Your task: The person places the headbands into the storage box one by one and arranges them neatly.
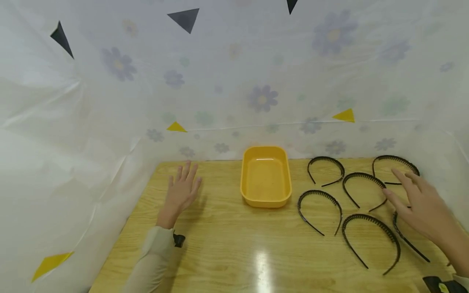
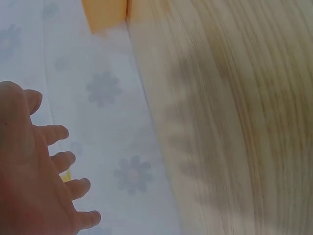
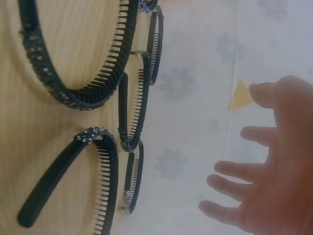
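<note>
Headbands crowd beneath and left of right hand; left hand well apart, both empty, fingers extended. Teeth could snag neighbours if dragged.

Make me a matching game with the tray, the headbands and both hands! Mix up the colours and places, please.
Things:
1. tray
2. headbands
3. left hand
4. right hand

Colours and places:
A. above some of the headbands
B. yellow
C. on the other side of the tray from the headbands
D. black and curved

Right pairs: 1-B, 2-D, 3-C, 4-A
</note>
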Demonstrator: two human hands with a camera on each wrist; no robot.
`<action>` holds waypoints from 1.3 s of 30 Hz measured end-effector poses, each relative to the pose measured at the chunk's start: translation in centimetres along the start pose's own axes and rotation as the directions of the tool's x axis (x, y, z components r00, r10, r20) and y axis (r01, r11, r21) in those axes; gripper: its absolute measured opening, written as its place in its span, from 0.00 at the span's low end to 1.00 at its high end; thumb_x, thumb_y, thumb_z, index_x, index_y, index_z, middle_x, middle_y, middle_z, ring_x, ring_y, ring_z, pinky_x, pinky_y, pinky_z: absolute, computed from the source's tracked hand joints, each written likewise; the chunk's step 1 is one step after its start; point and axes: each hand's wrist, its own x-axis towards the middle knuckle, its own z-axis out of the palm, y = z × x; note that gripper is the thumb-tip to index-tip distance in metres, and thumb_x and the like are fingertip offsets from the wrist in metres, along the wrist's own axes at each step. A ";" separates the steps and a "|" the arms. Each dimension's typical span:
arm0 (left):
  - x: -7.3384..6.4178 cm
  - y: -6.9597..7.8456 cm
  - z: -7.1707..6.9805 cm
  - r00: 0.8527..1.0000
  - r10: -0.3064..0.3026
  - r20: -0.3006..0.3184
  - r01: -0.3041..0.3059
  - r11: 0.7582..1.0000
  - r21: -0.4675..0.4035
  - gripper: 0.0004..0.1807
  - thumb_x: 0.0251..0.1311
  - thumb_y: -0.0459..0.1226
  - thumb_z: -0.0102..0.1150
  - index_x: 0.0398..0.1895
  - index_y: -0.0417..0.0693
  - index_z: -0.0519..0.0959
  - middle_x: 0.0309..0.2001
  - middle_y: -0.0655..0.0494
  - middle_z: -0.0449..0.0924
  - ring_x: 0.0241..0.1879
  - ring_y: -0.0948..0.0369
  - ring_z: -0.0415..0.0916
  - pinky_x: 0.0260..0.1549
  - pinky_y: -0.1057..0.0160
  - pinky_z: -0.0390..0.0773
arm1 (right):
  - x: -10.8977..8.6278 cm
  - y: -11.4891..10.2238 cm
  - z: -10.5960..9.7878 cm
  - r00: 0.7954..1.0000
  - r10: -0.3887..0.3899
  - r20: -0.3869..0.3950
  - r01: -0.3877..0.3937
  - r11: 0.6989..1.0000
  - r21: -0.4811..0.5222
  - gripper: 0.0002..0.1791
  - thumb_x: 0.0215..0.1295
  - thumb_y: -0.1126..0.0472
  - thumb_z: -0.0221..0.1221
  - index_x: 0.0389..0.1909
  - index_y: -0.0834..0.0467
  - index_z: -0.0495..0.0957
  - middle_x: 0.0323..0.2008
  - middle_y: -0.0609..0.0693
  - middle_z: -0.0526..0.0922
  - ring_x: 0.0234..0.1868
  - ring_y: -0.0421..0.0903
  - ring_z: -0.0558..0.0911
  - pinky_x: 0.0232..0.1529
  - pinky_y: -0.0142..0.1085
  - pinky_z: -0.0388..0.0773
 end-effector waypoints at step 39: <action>6.4 9.6 6.2 0.993 0.095 0.072 -0.092 0.995 -0.045 0.35 0.81 0.60 0.19 0.85 0.61 0.39 0.84 0.59 0.29 0.81 0.50 0.27 0.72 0.29 0.36 | -8.1 5.1 1.3 0.893 0.425 -0.150 -0.349 0.863 0.365 0.34 0.77 0.68 0.52 0.80 0.62 0.55 0.75 0.78 0.53 0.69 0.84 0.55 0.64 0.77 0.52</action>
